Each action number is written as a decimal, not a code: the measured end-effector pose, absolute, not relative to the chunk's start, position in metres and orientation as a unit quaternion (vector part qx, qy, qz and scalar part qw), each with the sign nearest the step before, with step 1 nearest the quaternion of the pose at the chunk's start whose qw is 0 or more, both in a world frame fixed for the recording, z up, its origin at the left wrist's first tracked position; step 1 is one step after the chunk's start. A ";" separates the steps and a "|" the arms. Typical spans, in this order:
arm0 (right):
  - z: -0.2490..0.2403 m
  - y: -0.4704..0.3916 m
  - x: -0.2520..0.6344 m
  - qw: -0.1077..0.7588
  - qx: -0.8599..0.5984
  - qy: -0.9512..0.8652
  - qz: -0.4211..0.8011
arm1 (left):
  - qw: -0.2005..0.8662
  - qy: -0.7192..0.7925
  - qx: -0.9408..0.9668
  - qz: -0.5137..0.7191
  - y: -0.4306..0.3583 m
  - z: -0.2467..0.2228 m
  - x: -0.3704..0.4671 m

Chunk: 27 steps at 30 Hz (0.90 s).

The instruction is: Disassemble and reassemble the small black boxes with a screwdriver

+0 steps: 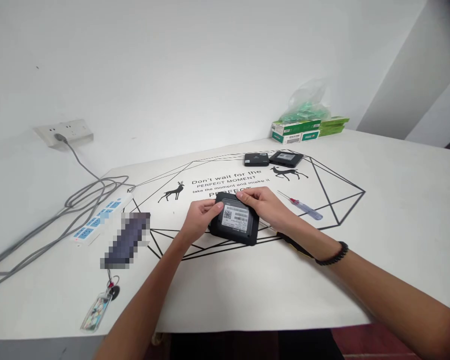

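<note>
Both hands grip a flat, square black electronic box [235, 235] with rounded corners, tilted so its white printed label with a QR code faces me. My left hand [201, 218] holds its left edge, thumb on the label side. At the top right edge, my right hand [260, 204] pinches it, fingers partly hidden behind. A screwdriver with a clear handle [308, 210] lies on the table to the right of my right hand. Under my right forearm shows part of a black and yellow handle [294, 245], mostly covered.
Two similar black boxes [256, 159] [286, 158] lie farther back. Green and white cartons [296, 131] with a plastic bag [308, 102] stand by the wall. At left are a power strip [99, 220], its looped grey cable [41, 232], a blurred-out dark object [126, 241] and a keychain [96, 312].
</note>
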State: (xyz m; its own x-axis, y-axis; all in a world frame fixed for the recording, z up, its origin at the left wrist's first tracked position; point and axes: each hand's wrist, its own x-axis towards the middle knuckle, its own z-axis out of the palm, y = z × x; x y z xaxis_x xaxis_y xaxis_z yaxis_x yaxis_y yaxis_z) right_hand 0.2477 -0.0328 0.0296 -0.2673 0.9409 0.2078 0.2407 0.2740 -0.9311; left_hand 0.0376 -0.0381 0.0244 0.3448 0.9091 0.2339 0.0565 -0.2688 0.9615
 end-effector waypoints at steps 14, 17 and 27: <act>0.023 -0.037 0.250 0.314 -0.358 -0.879 0.008 | 0.464 0.404 0.565 0.550 -0.024 0.019 0.036; 0.027 -0.037 0.250 0.332 -0.352 -0.875 0.006 | 0.459 0.401 0.565 0.556 -0.022 0.017 0.037; 0.022 -0.020 0.264 0.343 -0.393 -0.852 0.052 | 0.355 0.448 0.639 0.515 0.004 0.003 0.010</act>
